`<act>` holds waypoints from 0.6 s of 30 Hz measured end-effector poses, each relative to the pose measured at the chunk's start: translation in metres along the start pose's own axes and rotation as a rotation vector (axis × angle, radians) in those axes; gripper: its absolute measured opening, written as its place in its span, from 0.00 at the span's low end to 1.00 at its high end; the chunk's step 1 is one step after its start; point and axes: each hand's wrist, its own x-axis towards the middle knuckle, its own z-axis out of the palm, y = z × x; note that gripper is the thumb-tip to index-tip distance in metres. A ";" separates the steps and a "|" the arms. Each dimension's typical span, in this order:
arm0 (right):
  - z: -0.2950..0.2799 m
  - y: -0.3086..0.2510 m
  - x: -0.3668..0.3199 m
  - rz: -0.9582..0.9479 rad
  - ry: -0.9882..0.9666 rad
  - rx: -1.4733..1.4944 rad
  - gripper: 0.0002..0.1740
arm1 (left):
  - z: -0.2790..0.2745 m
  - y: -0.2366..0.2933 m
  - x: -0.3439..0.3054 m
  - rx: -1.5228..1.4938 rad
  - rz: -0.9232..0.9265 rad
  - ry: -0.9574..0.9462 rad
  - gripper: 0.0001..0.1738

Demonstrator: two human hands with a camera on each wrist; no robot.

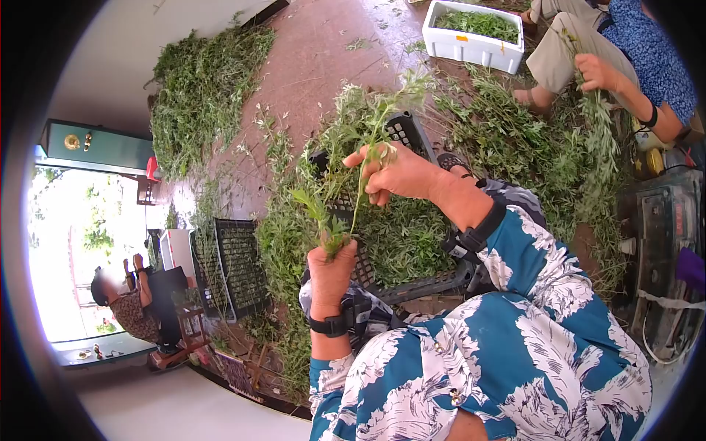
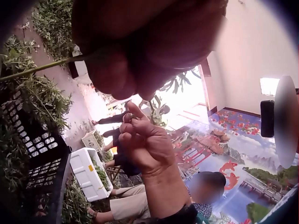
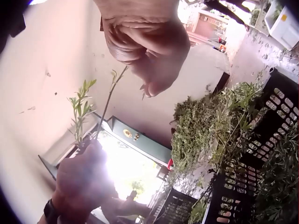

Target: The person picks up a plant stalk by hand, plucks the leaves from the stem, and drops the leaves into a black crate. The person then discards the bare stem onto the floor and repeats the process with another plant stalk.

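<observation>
My left hand (image 1: 332,275) grips the lower end of a leafy green stem (image 1: 358,202), with a tuft of leaves above the fist. Higher up, my right hand (image 1: 401,175) pinches the same stem near its leafy top. In the right wrist view, the bare stem (image 3: 110,93) runs between the left hand (image 3: 81,182) and the right hand (image 3: 145,46). Below both hands lies a black plastic crate (image 1: 434,285) holding cut greens (image 1: 404,242). The left wrist view has the left fingers close and dark at the top, with the right hand (image 2: 152,144) beyond.
Heaps of leafy stalks (image 1: 209,95) lie at the back left and around the crate. A white box (image 1: 474,51) of greens stands at the back right. One person (image 1: 640,66) sits at the right holding stalks; another (image 1: 136,305) sits at the left near a dark crate (image 1: 243,268).
</observation>
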 end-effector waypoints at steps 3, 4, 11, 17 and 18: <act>-0.008 0.002 0.004 -0.034 0.169 -0.020 0.25 | -0.001 0.002 -0.004 -0.105 -0.004 -0.010 0.03; -0.011 0.002 0.004 -0.050 0.223 -0.006 0.25 | -0.003 0.001 -0.006 -0.147 -0.006 -0.010 0.03; -0.005 0.006 0.002 0.032 -0.239 0.141 0.35 | -0.010 -0.004 -0.006 -0.263 -0.024 0.018 0.05; 0.005 -0.002 -0.002 0.089 -0.206 0.233 0.35 | -0.007 -0.005 -0.005 0.062 0.016 -0.006 0.03; 0.005 0.001 -0.002 0.079 -0.174 0.233 0.35 | -0.006 -0.005 -0.005 0.059 0.002 -0.009 0.03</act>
